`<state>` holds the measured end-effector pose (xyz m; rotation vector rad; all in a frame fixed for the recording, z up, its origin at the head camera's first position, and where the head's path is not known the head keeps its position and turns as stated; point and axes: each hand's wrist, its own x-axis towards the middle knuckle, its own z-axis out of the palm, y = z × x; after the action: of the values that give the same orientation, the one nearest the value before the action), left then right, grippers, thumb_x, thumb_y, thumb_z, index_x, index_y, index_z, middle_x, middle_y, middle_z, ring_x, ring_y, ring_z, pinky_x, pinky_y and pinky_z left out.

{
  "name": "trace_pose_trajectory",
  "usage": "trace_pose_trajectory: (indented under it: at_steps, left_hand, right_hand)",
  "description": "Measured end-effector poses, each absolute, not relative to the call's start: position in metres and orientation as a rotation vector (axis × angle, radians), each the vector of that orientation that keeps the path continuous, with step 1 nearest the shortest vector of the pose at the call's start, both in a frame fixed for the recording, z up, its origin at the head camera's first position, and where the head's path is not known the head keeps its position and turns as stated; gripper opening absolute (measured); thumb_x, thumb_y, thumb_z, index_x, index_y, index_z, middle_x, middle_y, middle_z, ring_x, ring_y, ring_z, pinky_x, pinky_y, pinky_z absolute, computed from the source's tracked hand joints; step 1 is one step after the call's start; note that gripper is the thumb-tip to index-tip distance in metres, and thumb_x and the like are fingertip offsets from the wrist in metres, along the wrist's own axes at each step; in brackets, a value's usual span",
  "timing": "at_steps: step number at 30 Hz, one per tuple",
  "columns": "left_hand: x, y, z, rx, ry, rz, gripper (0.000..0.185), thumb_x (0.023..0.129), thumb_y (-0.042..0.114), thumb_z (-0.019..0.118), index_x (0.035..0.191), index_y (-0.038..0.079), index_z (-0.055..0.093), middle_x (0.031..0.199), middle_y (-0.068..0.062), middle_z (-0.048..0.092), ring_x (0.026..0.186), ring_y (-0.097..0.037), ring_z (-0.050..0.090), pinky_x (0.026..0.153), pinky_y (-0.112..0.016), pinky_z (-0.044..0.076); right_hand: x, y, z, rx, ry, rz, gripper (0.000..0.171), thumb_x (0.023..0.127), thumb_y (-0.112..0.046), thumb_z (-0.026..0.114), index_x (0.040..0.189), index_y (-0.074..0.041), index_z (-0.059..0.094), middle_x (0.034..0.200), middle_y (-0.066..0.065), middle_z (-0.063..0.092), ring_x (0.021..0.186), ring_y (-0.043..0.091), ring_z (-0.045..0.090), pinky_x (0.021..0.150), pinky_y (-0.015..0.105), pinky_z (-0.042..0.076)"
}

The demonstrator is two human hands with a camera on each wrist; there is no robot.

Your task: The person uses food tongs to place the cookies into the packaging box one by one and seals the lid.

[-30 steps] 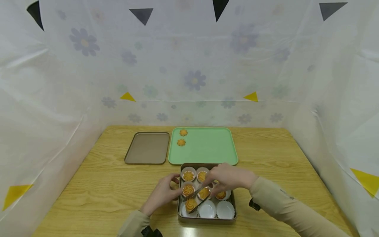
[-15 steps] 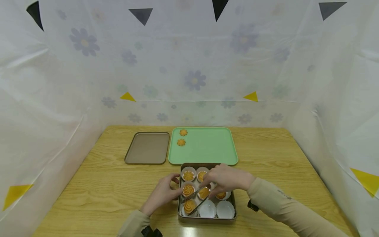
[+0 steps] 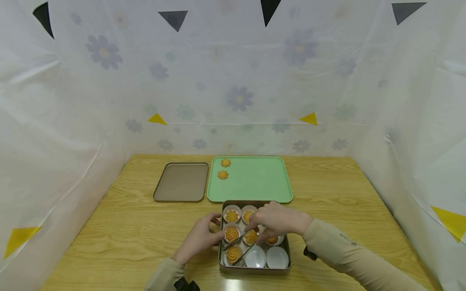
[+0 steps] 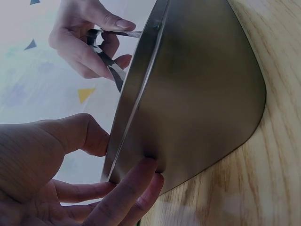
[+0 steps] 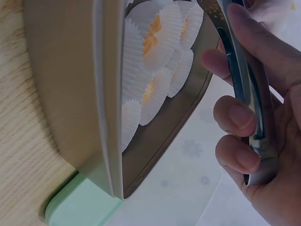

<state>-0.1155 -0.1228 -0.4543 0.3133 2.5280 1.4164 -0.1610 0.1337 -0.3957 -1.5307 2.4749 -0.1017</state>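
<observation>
The left hand is gripping the tin while the right hand is clasping tongs over 1 cookie

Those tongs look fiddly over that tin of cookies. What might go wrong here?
The right hand holds metal tongs whose tips are down by the cookie in the near left paper cup; it might crumble if squeezed hard, or its cup may lift along with it. The left hand grips only the tin by its left wall, so the tin might shift.
</observation>
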Motion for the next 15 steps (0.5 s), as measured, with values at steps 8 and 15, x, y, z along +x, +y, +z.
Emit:
trace_pose_trajectory:
  at_steps: [8, 15]
  left_hand:
    - [-0.1144, -0.1218, -0.4530, 0.311, 2.516, 1.433, 0.061, 0.081, 0.006, 0.071, 0.136, -0.012, 0.050, 0.111, -0.025, 0.065, 0.085, -0.026, 0.072, 0.063, -0.026, 0.061]
    - [-0.1146, -0.1220, -0.4523, 0.305, 2.542, 1.401, 0.061, 0.081, 0.007, 0.072, 0.135, -0.011, 0.052, 0.110, -0.023, 0.066, 0.086, -0.026, 0.071, 0.065, -0.028, 0.061]
  right_hand:
    - [-0.1600, 0.1333, -0.3947, -1.518, 2.482, -0.105, 0.043, 0.079, -0.040, 0.081, 0.120, -0.026, 0.075, 0.099, -0.011, 0.074, 0.070, -0.003, 0.060, 0.053, 0.009, 0.038]
    - [-0.1602, 0.1348, -0.3953, -1.474, 2.467, -0.143, 0.045, 0.080, -0.040, 0.081, 0.122, -0.027, 0.073, 0.097, -0.011, 0.073, 0.067, -0.007, 0.053, 0.051, 0.011, 0.036]
